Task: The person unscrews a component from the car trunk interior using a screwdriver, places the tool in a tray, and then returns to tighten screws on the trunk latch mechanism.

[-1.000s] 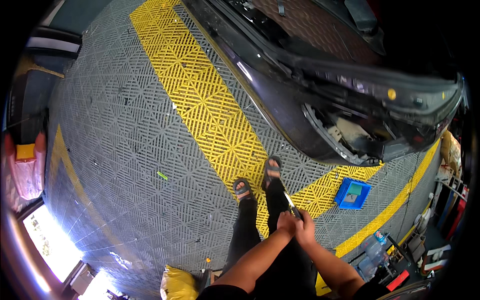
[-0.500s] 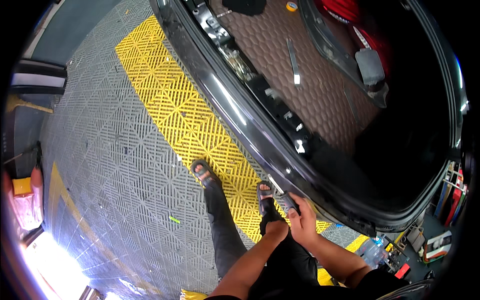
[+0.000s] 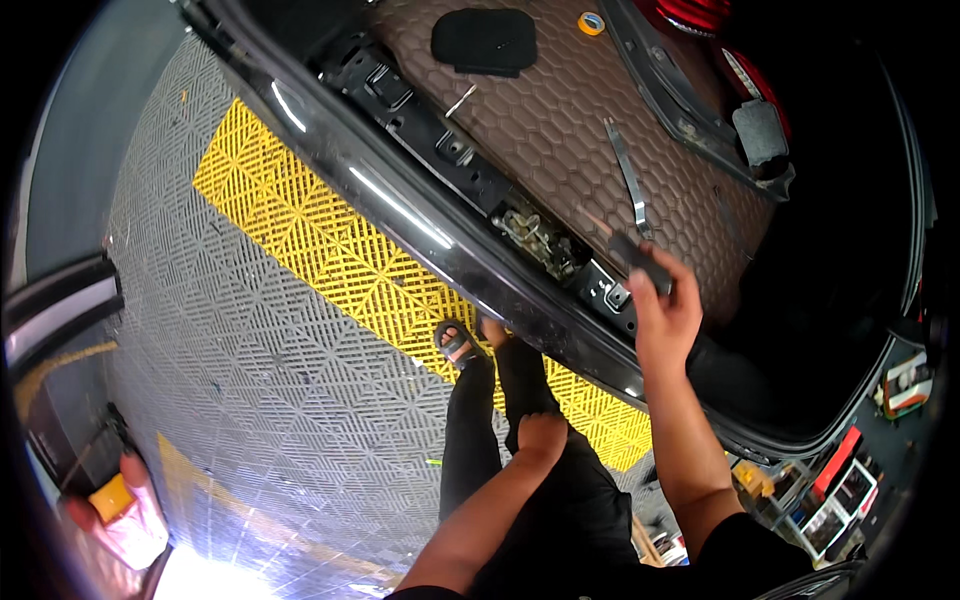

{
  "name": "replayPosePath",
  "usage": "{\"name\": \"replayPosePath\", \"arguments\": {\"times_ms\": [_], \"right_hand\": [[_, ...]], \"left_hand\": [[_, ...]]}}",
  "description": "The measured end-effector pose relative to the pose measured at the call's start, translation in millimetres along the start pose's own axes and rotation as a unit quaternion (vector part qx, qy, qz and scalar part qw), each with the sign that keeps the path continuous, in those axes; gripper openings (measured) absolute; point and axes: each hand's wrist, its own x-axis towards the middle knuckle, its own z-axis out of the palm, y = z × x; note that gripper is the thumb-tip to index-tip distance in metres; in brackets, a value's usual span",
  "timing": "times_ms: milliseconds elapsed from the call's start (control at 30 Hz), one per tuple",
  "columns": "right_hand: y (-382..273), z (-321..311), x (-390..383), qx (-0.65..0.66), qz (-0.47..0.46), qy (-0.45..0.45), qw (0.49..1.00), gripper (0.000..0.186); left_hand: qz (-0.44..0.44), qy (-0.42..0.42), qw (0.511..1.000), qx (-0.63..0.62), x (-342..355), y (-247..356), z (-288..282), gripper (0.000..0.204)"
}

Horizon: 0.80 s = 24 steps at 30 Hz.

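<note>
My right hand is closed around the dark handle of a screwdriver. It is raised over the inner edge of a car's open trunk, and the thin shaft points up and left over the brown quilted mat. Just left of it, a metal latch mechanism lies exposed in the black sill. A flat metal strip rests on the mat beyond the hand. Low by my thigh, my left hand is curled into a fist; its fingertips are hidden.
The glossy dark bumper curves between my legs and the trunk. Farther in lie a black pad, a roll of orange tape, and a dark trim piece. Yellow and grey grating covers the floor. Tools and boxes stand at the lower right.
My right hand has lifted the screwdriver from beside the bumper, up and right over the trunk edge. My view and feet have shifted. The left hand stays low by my thigh.
</note>
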Motion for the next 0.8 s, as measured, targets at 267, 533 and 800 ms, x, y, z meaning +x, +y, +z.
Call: {"name": "replayPosePath", "arguments": {"times_ms": [267, 533, 800], "right_hand": [[-4, 106, 218, 0.174, 0.044, 0.043, 0.983, 0.037], [66, 177, 300, 0.128, 0.131, -0.024, 0.983, 0.058], [73, 199, 303, 0.135, 0.154, 0.031, 0.978, 0.052]], "left_hand": [[0.025, 0.049, 0.997, 0.056, 69, -76, -151, 0.039], [0.057, -0.189, 0.976, 0.088, 78, -93, -163, 0.017], [0.182, -0.359, 0.913, -0.066, 102, -112, -377, 0.024]]}}
